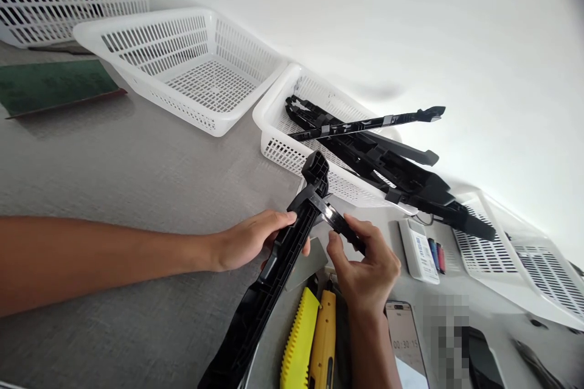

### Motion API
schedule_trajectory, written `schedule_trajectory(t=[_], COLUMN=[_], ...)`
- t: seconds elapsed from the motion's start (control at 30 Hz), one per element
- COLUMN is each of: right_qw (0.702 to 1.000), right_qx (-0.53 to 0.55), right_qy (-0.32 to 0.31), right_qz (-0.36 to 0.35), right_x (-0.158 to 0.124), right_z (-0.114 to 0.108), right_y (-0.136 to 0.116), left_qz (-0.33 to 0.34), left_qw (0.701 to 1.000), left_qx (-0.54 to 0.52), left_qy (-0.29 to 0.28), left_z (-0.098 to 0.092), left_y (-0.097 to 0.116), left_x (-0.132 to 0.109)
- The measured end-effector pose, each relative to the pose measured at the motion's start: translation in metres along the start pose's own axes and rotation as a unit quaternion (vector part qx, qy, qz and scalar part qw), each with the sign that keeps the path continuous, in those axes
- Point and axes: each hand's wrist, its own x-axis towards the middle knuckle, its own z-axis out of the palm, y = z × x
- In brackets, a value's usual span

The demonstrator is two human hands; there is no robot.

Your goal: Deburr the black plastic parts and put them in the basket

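My left hand [249, 238] grips a long black plastic part [269, 282] near its upper end, fingers wrapped round it. The part runs from the bottom edge up to a rounded tip by the basket. My right hand [365, 264] pinches a short black strip [343, 226] that lies across the long part near its top. Both hands are closed.
A white basket [276, 140] behind the hands holds several long black parts [387, 164]. An empty white basket [191, 67] stands left of it, another [524, 255] at right. A yellow tool [310, 340], a phone [406, 340], a white device [420, 249] and a green board [55, 85] lie on the grey table.
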Motion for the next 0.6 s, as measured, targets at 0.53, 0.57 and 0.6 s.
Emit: schedule_trajectory(t=[0.53, 0.57, 0.6], right_qw=[0.982, 0.981, 0.98], right_qx=[-0.079, -0.084, -0.087], right_qy=[0.122, 0.127, 0.13], right_qz=[0.12, 0.123, 0.126], right_x=[0.002, 0.002, 0.003], right_z=[0.004, 0.004, 0.004], right_y=[0.009, 0.008, 0.008], left_qz=[-0.03, -0.036, -0.043], left_qw=[0.994, 0.995, 0.996], left_qx=[0.07, 0.058, 0.045], left_qy=[-0.082, -0.075, -0.069], left_z=[0.002, 0.002, 0.003], left_y=[0.004, 0.004, 0.003], left_x=[-0.003, -0.003, -0.003])
